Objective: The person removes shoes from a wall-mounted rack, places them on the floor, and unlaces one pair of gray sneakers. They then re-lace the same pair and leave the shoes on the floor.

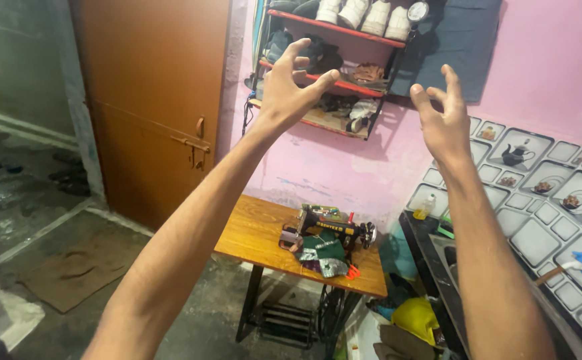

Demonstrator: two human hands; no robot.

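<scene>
While both forearms rise out of the lower edge of the view, neither hand grips anything. Nearest on the right side, a dark counter (419, 235) runs along a tiled wall (537, 220), with a small yellow-capped bottle (425, 207) at its far end and a yellow cloth (416, 319) on the floor below it. Further off, at centre, a wooden sewing table (254, 233) carries a black sewing machine (334, 225), with green fabric (324, 248) lying under and in front of the machine's arm. An orange door (151, 100) stands to the left of the table. Raised in front of the pink wall, the right hand (443, 117) is open, fingers spread and slightly curled, palm turned inward. The left hand (291, 83) is likewise open, fingers clawed, held well apart from the right. Behind the left hand, and nearest to it, a red wall shelf (344, 85) holds shoes and bundled items; whether the fingertips touch it cannot be told. White shoes (364, 15) sit on the top tier.
</scene>
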